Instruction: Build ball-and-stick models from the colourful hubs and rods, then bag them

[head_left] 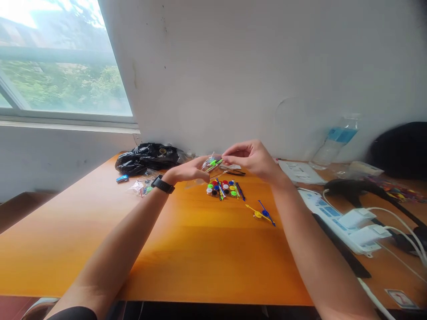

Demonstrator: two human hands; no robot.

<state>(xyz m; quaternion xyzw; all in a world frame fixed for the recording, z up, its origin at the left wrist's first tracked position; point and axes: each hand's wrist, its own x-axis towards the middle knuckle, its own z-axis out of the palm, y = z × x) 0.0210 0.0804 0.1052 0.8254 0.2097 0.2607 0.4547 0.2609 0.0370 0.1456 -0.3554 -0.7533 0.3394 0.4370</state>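
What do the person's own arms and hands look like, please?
The left hand and right hand are ungloved. The left arm has a black watch and, farther up, a black sleeve; the right arm shows neither.

You are stretching both arms forward, your left forearm (125, 244) and right forearm (303, 240) slanting inward from the lower corners. Your left grip (188, 172) is angling rightward, thumb lying low, fingers extending behind it, partly hidden. Your right grip (256, 161) is turning leftward, fingers curling, thumb and fingertips pinching close beside your left fingers.
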